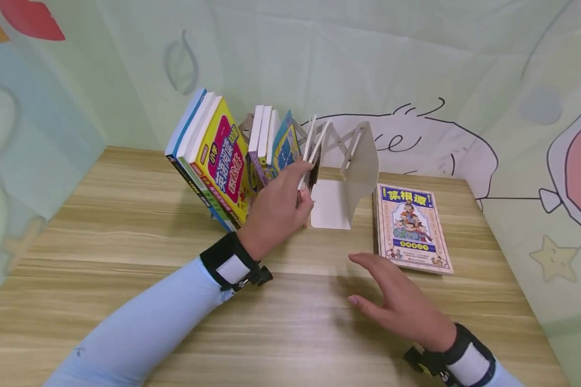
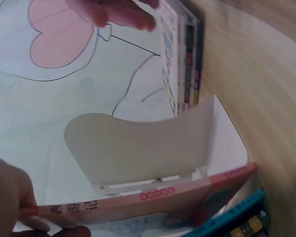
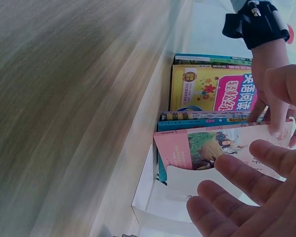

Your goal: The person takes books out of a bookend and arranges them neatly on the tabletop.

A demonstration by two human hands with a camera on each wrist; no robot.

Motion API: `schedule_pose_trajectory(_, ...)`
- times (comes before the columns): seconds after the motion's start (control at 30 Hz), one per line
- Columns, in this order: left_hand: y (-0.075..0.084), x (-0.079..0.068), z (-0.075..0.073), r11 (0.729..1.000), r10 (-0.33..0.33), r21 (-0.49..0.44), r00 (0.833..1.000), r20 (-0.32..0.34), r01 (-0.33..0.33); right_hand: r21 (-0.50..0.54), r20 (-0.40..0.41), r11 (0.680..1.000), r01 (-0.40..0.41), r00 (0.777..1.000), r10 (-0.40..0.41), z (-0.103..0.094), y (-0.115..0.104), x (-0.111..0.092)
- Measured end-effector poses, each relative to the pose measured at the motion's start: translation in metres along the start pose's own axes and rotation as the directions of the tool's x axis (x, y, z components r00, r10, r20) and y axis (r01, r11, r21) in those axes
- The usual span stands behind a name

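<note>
My left hand [image 1: 276, 209] pinches the upper part of a thin pink book [image 3: 175, 152] that stands in an expandable white bookend rack [image 1: 363, 166]. In the left wrist view, thumb and fingers lie on either side of its pink spine [image 2: 153, 195]. Just left of it stands a blue-covered book [image 1: 285, 145], and beyond that are several upright white-edged books [image 1: 261, 131]. My right hand [image 1: 402, 303] hovers over the table front with spread fingers, holding nothing, near a flat stack of books whose top one [image 1: 411, 226] shows cartoon figures.
At the rack's left end, larger books lean, a yellow one [image 1: 222, 161] outermost. The rack's right end plate [image 2: 143, 143] stands upright beside the flat stack. A cartoon-printed backdrop [image 1: 281, 59] rises behind the wooden table [image 1: 271, 333].
</note>
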State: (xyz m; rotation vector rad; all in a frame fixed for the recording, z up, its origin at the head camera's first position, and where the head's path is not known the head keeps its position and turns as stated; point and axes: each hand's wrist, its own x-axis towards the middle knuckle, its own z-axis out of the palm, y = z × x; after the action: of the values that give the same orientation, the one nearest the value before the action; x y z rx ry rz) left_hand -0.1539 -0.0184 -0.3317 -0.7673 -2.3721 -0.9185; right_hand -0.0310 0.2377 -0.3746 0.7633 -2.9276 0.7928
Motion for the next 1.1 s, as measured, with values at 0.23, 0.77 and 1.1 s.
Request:
schedule_pose_trajectory(0.23,-0.008,-0.007,0.000,0.998,-0.006,0.063,0.999,0.037,0.004,0.009,0.016,1.000,-0.010,1.000,0.010,0.000,0.001,0.001)
schedule_pose_trajectory(0.77,-0.013,-0.015,-0.019,0.998,0.045,-0.033,0.998,-0.043,-0.046,-0.015,-0.010,0.999,0.050,0.999,-0.050,0.005,0.006,0.002)
schedule_pose_trajectory(1.1,-0.007,-0.033,-0.036,0.989,0.116,-0.085,0.989,-0.090,-0.124,-0.011,0.010,0.999,0.033,0.999,-0.033,0.001,0.007,0.003)
